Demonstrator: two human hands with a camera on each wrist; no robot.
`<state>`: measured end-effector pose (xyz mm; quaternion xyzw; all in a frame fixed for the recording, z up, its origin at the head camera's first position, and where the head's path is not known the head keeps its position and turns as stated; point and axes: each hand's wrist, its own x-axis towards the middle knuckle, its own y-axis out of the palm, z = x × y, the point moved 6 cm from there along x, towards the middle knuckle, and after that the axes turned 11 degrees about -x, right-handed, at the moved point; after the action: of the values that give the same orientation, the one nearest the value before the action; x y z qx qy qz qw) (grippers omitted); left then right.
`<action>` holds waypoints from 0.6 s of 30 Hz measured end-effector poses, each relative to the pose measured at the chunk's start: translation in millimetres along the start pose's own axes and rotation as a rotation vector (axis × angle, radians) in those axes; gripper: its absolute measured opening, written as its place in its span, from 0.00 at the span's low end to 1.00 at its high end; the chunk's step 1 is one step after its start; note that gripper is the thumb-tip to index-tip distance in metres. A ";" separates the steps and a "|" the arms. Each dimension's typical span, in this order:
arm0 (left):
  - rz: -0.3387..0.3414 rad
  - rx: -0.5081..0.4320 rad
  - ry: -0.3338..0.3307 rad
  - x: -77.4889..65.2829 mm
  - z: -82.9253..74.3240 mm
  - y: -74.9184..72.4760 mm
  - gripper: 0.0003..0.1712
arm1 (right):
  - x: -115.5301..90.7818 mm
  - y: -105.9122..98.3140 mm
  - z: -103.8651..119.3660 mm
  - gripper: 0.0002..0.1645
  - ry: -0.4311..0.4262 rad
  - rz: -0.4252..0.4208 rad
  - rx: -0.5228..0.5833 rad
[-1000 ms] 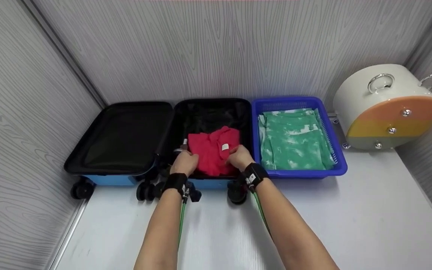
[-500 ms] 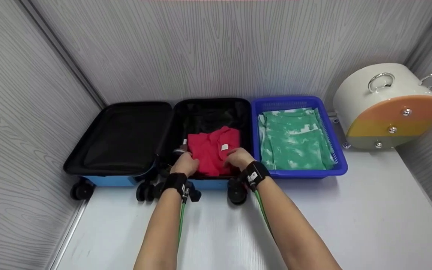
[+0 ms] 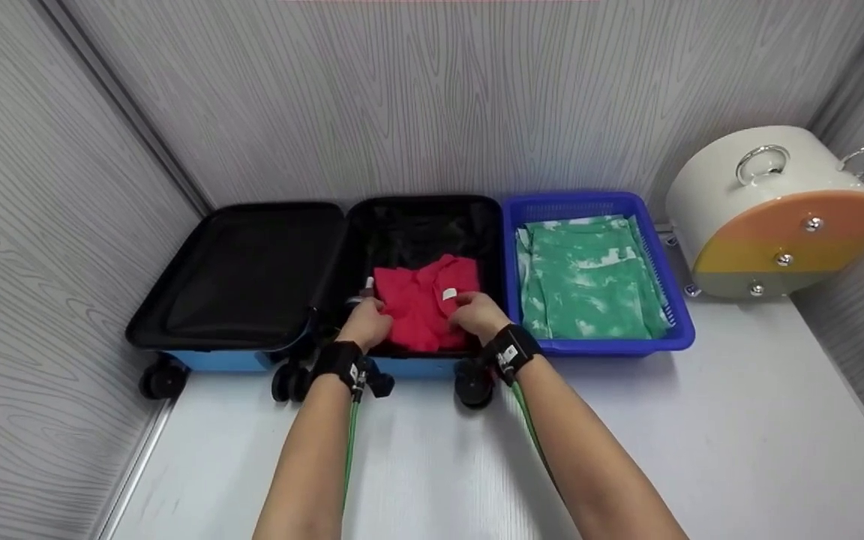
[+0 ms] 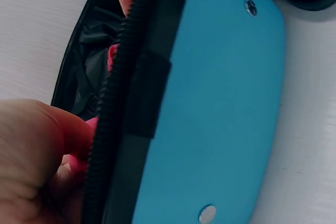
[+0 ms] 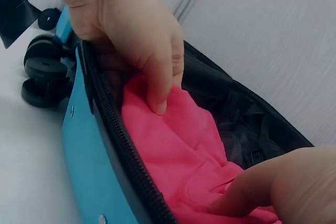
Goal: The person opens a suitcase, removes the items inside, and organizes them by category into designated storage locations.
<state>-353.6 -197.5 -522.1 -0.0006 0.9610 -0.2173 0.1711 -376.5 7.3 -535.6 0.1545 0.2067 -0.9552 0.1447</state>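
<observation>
A red shirt [image 3: 421, 304] with a white label [image 3: 449, 293] at its collar lies in the right half of a blue suitcase [image 3: 409, 367]. My left hand [image 3: 366, 324] is over the front left of this half and pinches the shirt's left edge, thumb on top in the right wrist view. My right hand [image 3: 481, 316] is at the shirt's right side, fingers bent beside the label. Its thumb [image 5: 257, 182] touches the cloth in the right wrist view; I cannot tell whether it grips. In the left wrist view the suitcase rim [image 4: 126, 61] hides most of the shirt.
The suitcase's other half [image 3: 237, 262] lies open at the left, black inside. A small bottle-like item [image 3: 369, 283] sits by the left hand. At right stands a blue basket [image 3: 612, 347] with folded green-and-white cloths [image 3: 589, 277], then a white drum-shaped piece [image 3: 777, 210] with chrome handles.
My left hand has shifted slightly left and back, the shirt's left edge with it. My right hand drew back from the shirt's edge, then came in again beside the label.
</observation>
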 end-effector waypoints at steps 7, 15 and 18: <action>-0.005 -0.138 0.066 -1.2 -6.2 -1.1 0.32 | -7.2 -0.7 16.5 0.42 -0.213 -0.120 -0.239; -0.105 -0.188 0.200 -7.1 -27.8 -3.5 0.30 | -8.7 -20.3 29.8 0.49 -0.398 -0.175 -0.428; -0.108 -0.225 0.245 -8.1 -39.2 2.0 0.31 | -11.7 -36.3 34.5 0.49 -0.468 -0.225 -0.456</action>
<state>-358.8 -178.8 -487.1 -0.0450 0.9915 -0.1159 0.0395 -386.4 26.3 -488.8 -0.1289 0.3919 -0.9039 0.1127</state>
